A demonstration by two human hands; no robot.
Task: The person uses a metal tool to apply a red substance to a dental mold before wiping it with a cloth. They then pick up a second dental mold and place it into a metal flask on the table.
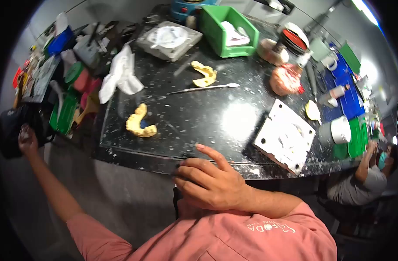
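My right hand (pixel 212 180) hovers at the front edge of the black bench, index finger stretched out and the other fingers loosely bent, with nothing in it. Far to the left, my left hand (pixel 28 140) is held out in front of a black bag (pixel 11 124). Its fingers look curled in, and whatever they may hold is too small to make out. On the bench lie two yellowish dental arch models, one at the front left (pixel 140 123) and one farther back (pixel 204 75). A thin metal spatula (pixel 203 88) lies just in front of the back model.
A white-faced mould plate (pixel 287 135) lies at the bench's right edge. Behind are a grey mould block (pixel 170 51), a green bin (pixel 231 50) and a pink lump (pixel 286 79). A crumpled white cloth (pixel 122 74) is at left. Another person (pixel 360 185) sits at right.
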